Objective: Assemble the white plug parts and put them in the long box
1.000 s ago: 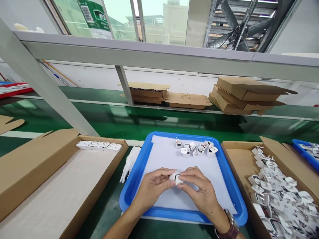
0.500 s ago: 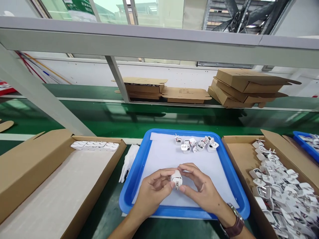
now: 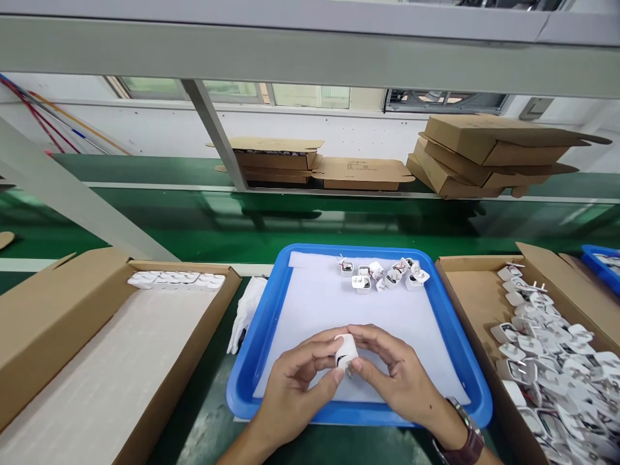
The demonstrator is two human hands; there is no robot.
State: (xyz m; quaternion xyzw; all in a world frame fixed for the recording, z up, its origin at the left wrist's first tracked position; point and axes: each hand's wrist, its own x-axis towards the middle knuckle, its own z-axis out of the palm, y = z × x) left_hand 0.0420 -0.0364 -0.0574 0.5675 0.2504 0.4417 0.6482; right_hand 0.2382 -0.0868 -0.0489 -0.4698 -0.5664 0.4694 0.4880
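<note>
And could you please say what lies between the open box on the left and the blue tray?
In the head view, a white cloth, possibly a glove, lies on the green tabletop, beside the tray.

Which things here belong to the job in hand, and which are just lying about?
Apparently in use: white plug in the fingers; blue tray; open plugs in it; left carton; right carton.

Seemingly lying about: white cloth; cartons at the back.

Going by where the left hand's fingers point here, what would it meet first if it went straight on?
The white plug, which sits right at the fingertips of the left hand. Just past it, the fingers of the right hand seem next in line, though depth is hard to judge.
</note>
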